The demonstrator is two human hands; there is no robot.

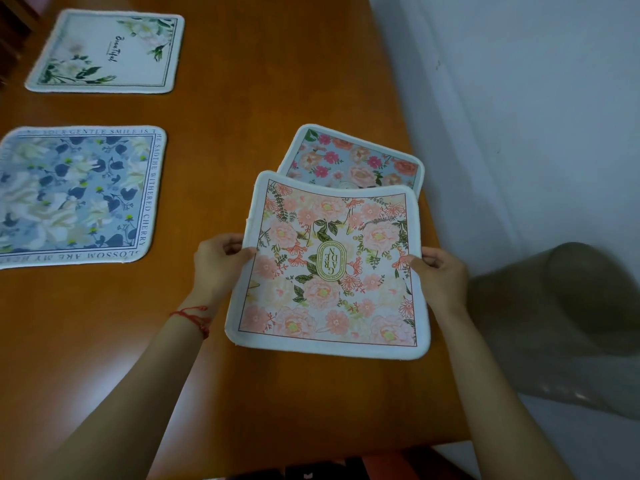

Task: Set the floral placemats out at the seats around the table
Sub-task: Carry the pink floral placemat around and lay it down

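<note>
Peach "GARDEN" placemat (329, 268) in both hands, "Beautiful" mat (107, 51) apart

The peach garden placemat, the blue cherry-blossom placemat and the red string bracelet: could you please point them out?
peach garden placemat (329, 265): head view, centre oval emblem.
blue cherry-blossom placemat (76, 192): head view, middle of print.
red string bracelet (194, 317): head view, strand on left wrist.

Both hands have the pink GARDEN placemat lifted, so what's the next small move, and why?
Probably lower the pink floral GARDEN placemat, held by left hand and right hand, flat onto the bare wooden table nearer you; its far edge overlaps the blue mat with pink flowers.
</note>
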